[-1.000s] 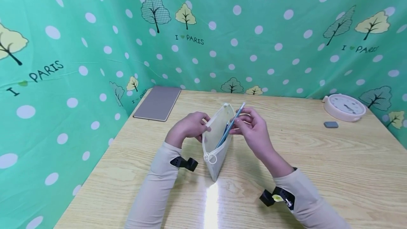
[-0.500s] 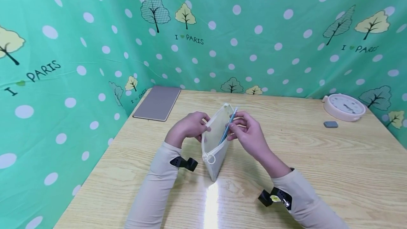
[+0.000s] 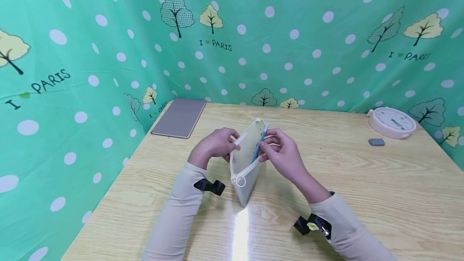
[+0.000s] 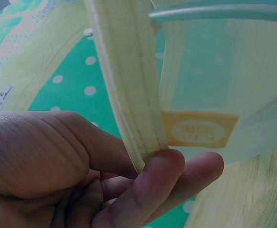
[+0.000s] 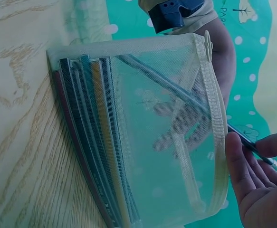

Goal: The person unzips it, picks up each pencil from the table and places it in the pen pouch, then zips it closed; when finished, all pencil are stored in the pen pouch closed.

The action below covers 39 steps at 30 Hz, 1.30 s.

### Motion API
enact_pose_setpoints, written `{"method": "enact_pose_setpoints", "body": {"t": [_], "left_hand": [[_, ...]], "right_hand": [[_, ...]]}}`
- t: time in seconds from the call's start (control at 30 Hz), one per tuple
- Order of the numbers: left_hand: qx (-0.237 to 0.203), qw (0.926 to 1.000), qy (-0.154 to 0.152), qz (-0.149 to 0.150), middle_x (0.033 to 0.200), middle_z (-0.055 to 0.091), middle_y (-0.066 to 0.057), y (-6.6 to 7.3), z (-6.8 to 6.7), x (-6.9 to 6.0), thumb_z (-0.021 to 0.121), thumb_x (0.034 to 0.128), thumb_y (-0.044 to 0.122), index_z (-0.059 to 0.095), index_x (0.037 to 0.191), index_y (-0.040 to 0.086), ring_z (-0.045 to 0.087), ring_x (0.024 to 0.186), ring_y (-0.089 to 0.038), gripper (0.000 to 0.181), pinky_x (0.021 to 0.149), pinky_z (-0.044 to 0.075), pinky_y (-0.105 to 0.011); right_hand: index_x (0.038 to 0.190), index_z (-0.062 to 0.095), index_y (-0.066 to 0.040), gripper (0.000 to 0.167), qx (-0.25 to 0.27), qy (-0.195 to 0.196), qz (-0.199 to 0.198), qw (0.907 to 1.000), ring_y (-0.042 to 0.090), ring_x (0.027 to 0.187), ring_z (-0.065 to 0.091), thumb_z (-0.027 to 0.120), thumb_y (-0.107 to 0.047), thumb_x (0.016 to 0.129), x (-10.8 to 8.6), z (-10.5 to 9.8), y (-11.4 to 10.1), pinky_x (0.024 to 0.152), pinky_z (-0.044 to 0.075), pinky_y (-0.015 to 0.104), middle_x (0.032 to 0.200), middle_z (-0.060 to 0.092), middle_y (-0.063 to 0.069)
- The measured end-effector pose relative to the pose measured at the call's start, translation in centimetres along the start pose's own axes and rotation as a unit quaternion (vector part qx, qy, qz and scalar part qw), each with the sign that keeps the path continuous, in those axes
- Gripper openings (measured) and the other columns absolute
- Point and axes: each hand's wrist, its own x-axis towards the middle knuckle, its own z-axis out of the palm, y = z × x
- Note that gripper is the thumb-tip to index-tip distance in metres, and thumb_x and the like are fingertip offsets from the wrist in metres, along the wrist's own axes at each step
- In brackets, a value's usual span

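A pale see-through mesh zipper pouch [image 3: 245,188] stands upright on the table with its mouth spread. My left hand [image 3: 217,144] pinches the pouch's left rim between thumb and fingers, as the zipper edge [image 4: 128,80] in the left wrist view confirms. A blue pencil [image 3: 255,152] slants into the mouth, its white-tipped end sticking out. My right hand [image 3: 283,154] pinches that pencil near its upper end, close to the right rim. Through the mesh in the right wrist view, several pencils [image 5: 100,109] of different colours lie along the pouch's bottom.
A grey-brown notebook [image 3: 180,118] lies at the table's back left. Toward the back right are a pink round clock [image 3: 392,122] and a small grey eraser [image 3: 376,142]. A green polka-dot curtain [image 3: 290,51] borders the table behind and on the left.
My right hand has moved slightly left and lowered the pencil deeper into the pouch, so less of it sticks out. My left hand keeps its grip on the rim, nearly unmoved.
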Motion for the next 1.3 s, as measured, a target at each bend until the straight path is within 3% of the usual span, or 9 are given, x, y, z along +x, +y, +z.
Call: {"method": "enact_pose_setpoints", "body": {"t": [0.47,0.7,0.83,0.97,1.07,1.13,1.2,1.3], "left_hand": [[0.003,1.0,-0.002,0.005,0.109,0.073,-0.021,0.1,0.1,0.2,0.061,0.1001,0.001,0.057,0.131,-0.005,0.07,0.066,-0.022,0.032,0.072,0.066,-0.042],[-0.002,1.0,-0.004,0.002,0.112,0.072,-0.023,0.2,0.1,0.1,0.061,0.1001,0.0,0.057,0.132,-0.006,0.07,0.065,-0.021,0.033,0.075,0.066,-0.045],[-0.005,1.0,-0.004,0.002,0.112,0.072,-0.023,0.2,0.1,0.1,0.06,0.1002,0.0,0.057,0.131,-0.007,0.07,0.065,-0.021,0.032,0.072,0.066,-0.042],[-0.004,1.0,-0.004,0.008,0.109,0.072,-0.021,0.2,0.2,0.1,0.06,0.1006,0.0,0.057,0.13,-0.006,0.07,0.066,-0.021,0.03,0.067,0.065,-0.037],[-0.001,0.9999,-0.004,0.014,0.108,0.073,-0.02,0.2,0.1,0.0,0.059,0.1011,0.0,0.058,0.13,-0.006,0.07,0.067,-0.021,0.029,0.067,0.065,-0.036],[0.002,0.9998,-0.004,0.019,0.107,0.074,-0.02,0.2,0.1,0.0,0.058,0.1016,0.001,0.058,0.13,-0.005,0.071,0.068,-0.021,0.029,0.068,0.065,-0.037],[0.005,0.9998,-0.003,0.021,0.107,0.074,-0.02,0.2,0.1,0.0,0.058,0.1022,0.002,0.058,0.13,-0.005,0.071,0.068,-0.021,0.029,0.07,0.065,-0.039],[0.009,0.9996,-0.003,0.026,0.105,0.074,-0.019,0.2,0.2,-0.1,0.058,0.1027,0.002,0.058,0.13,-0.005,0.071,0.067,-0.02,0.029,0.072,0.066,-0.043]], "right_hand": [[0.118,0.054,0.015,0.023,-0.017,0.002,-0.018,0.9997,0.007,0.071,0.069,0.06,0.01,0.098,-0.1,0.0,0.2,0.067,0.065,0.031,0.101,0.067,0.031],[0.135,0.054,0.011,0.04,-0.076,0.046,-0.058,0.9943,0.033,0.089,0.075,0.062,0.009,0.096,-0.1,0.0,0.4,0.071,0.064,0.027,0.112,0.07,0.031],[0.136,0.056,0.011,0.044,-0.136,0.074,-0.095,0.9835,0.038,0.103,0.072,0.066,0.009,0.093,-0.1,-0.3,0.3,0.078,0.063,0.025,0.119,0.071,0.027],[0.121,0.066,0.009,0.033,-0.181,0.082,-0.172,0.9649,0.032,0.098,0.072,0.07,0.011,0.089,-0.3,-0.5,0.3,0.076,0.063,0.028,0.107,0.074,0.021],[0.106,0.072,0.006,0.02,-0.204,0.02,-0.259,0.9439,0.025,0.084,0.071,0.073,0.01,0.086,-0.7,-0.1,0.3,0.071,0.062,0.028,0.094,0.075,0.014],[0.1,0.074,0.004,0.017,-0.231,-0.042,-0.309,0.9215,0.022,0.084,0.07,0.078,0.004,0.084,-1.0,0.3,0.2,0.073,0.062,0.03,0.091,0.076,0.011],[0.1,0.076,0.0,0.021,-0.278,-0.092,-0.342,0.8929,0.02,0.088,0.068,0.084,-0.008,0.082,-1.4,0.7,0.1,0.077,0.061,0.032,0.095,0.076,0.007],[0.101,0.079,-0.007,0.035,-0.352,-0.124,-0.353,0.8582,0.019,0.095,0.063,0.091,-0.028,0.076,-1.9,1.2,0.0,0.083,0.057,0.034,0.1,0.076,0.002]]}}
